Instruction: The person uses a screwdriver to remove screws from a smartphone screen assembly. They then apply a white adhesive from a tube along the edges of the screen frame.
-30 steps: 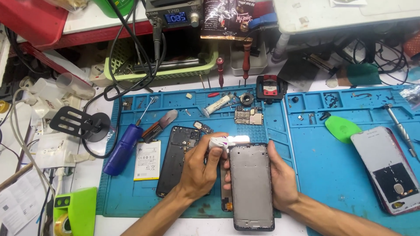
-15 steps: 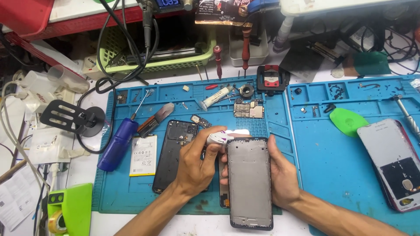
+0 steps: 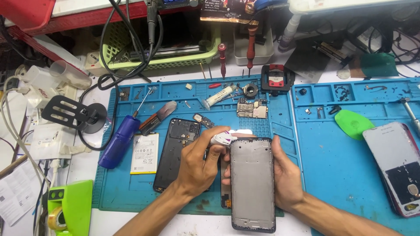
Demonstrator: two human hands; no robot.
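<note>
Phone frame point(image 3: 253, 183) upright lengthwise, right hand point(image 3: 286, 177) gripping

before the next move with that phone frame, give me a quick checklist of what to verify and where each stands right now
1. Phone frame supported: ok, the right hand cups its right edge.
2. White tube gripped: ok, the left hand pinches it at the frame's top left corner.
3. Tube tip touching the frame: cannot tell, fingers hide it.
4. Frame over the blue mat: not ok, its lower end hangs past the mat's front edge.
5. Nearby parts clear of the hands: ok, the battery and circuit board lie apart; the black back cover lies partly under the left hand.
</note>
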